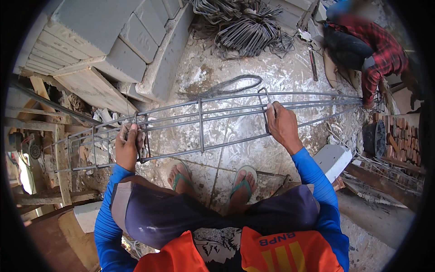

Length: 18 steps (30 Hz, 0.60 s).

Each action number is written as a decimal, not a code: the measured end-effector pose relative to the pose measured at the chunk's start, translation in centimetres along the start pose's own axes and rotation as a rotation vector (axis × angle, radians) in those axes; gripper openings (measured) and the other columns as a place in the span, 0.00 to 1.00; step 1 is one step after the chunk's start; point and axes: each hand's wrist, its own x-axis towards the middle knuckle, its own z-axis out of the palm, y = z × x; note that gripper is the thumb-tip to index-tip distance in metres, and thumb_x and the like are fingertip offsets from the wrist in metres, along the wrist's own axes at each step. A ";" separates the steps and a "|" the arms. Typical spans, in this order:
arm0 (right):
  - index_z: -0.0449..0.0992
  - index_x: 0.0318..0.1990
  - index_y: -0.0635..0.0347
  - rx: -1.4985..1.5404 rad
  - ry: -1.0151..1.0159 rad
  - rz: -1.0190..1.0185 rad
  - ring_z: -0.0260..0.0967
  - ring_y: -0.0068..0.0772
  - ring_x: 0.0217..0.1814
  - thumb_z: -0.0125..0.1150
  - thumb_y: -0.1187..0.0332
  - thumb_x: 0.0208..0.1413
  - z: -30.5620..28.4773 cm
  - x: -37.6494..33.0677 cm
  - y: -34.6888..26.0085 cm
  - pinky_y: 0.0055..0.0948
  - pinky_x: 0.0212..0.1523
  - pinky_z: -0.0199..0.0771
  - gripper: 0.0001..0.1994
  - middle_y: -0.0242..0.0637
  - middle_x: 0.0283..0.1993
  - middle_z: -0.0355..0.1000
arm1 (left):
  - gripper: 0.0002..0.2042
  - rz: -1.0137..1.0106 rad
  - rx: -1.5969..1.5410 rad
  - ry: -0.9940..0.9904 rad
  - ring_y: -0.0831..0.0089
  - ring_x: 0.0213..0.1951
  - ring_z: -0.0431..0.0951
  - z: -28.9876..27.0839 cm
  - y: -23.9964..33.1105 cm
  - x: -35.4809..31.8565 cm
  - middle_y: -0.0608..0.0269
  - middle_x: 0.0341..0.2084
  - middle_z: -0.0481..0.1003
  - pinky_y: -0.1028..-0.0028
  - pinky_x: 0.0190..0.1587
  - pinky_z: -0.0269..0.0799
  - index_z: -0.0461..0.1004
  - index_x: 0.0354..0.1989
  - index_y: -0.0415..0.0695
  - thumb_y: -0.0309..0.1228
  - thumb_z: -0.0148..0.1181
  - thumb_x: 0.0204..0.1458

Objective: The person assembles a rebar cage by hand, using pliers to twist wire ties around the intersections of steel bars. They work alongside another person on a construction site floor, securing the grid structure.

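A long steel rebar cage stretches from side to side in front of me, its bars joined by several bent stirrups. My left hand is closed on a stirrup at the left part of the cage, thumb pointing up; its inner fingers are partly hidden. Farther right, my right hand pinches another stirrup, which leans slightly across the bars. A co-worker in a red checked shirt crouches at the cage's far right end, with one hand down at the bars.
Behind the cage lie a loop of thin wire and a pile of bent stirrups. Grey blocks are stacked at the far left, beside wooden planks. A black bucket and bricks stand at right; a pale block sits nearer.
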 end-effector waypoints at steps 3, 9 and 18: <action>0.70 0.29 0.65 0.069 0.043 0.053 0.69 0.66 0.27 0.50 0.61 0.68 0.5 0.3 0.1 0.55 0.31 0.65 0.18 0.58 0.20 0.68 | 0.10 0.000 -0.013 0.038 0.85 0.25 0.66 -0.3 -0.7 0.2 0.74 0.23 0.70 0.82 0.26 0.58 0.71 0.36 0.48 0.38 0.53 0.67; 0.71 0.29 0.65 0.024 0.024 0.037 0.71 0.65 0.28 0.51 0.57 0.67 -1.3 0.3 0.3 0.53 0.33 0.68 0.20 0.58 0.20 0.69 | 0.15 0.456 0.639 0.060 0.81 0.31 0.71 -3.0 2.4 -0.2 0.62 0.30 0.78 0.79 0.32 0.65 0.75 0.39 0.38 0.39 0.51 0.68; 0.78 0.49 0.66 0.901 -0.339 -0.045 0.69 0.22 0.29 0.55 0.58 0.68 -9.0 -2.6 -5.2 0.25 0.31 0.71 0.17 0.34 0.32 0.73 | 0.12 0.275 0.508 -0.913 0.77 0.27 0.72 12.4 11.6 -6.8 0.59 0.25 0.73 0.72 0.33 0.70 0.74 0.44 0.37 0.34 0.49 0.68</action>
